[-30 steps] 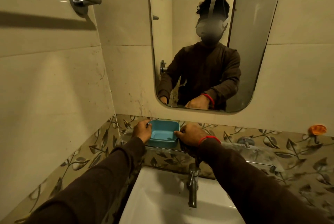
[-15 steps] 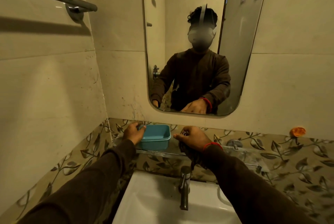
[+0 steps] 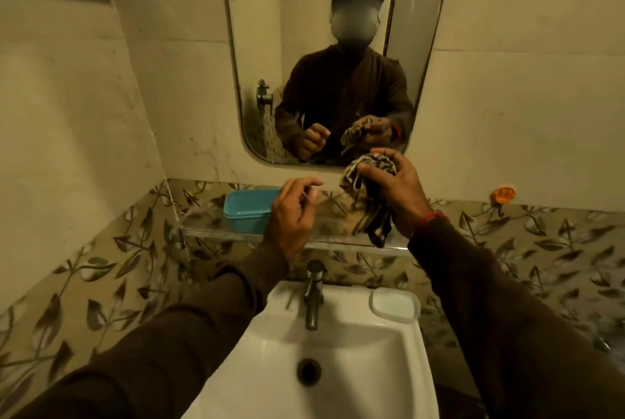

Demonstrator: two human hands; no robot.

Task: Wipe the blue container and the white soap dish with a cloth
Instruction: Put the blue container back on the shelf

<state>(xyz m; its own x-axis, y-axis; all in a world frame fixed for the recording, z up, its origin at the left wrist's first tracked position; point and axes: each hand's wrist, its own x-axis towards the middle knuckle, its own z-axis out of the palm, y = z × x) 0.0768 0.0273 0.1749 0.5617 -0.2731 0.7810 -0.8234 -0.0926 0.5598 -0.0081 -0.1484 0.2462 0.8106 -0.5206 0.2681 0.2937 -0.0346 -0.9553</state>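
We held the cloth (image 3: 367, 195) bunched in our right hand (image 3: 397, 192) — left hand (image 3: 292, 215) loosely curled, empty. The blue container (image 3: 248, 210) sat on the shelf (image 3: 209, 232), far left; the soap dish (image 3: 394, 305) on the sink (image 3: 341, 381) — wiping, we judged, came next.

A clear glass shelf (image 3: 216, 233) runs along the wall below the mirror (image 3: 324, 46). The blue container (image 3: 244, 212) sits on its left part. Below the shelf, the white soap dish (image 3: 394, 306) rests on the sink (image 3: 338, 344) rim, right of the tap (image 3: 313, 293).
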